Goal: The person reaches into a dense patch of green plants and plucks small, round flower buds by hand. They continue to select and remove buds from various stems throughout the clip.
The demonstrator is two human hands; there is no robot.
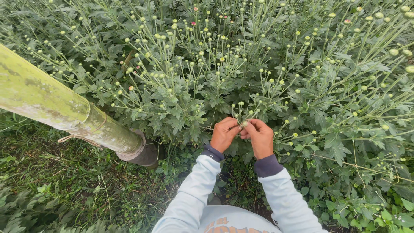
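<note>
Both hands meet at the edge of a dense bed of bud-covered flower plants (241,64). The left hand (224,133) and the right hand (260,137) are curled in towards each other, and between their fingertips sits a small pale green bud (244,124) on a thin stalk, low in the foliage and close to the person's body. The left fingers (235,128) look pressed onto the stalk just beside the bud; the right fingers (252,125) are bent and closed against the bud from the other side. So both are pinching, not spread.

To my eye the work in hand is nipping at that one bud. Done well, I would say the left hand steadies the stalk while the right takes only the bud, so the neighbouring buds on the same spray stay unbruised.

A thick, mossy green bamboo post (47,101) slants in from the left, with twine (79,137) tied round it near its foot, well apart from the hands. Grass (64,185) covers the ground below
</note>
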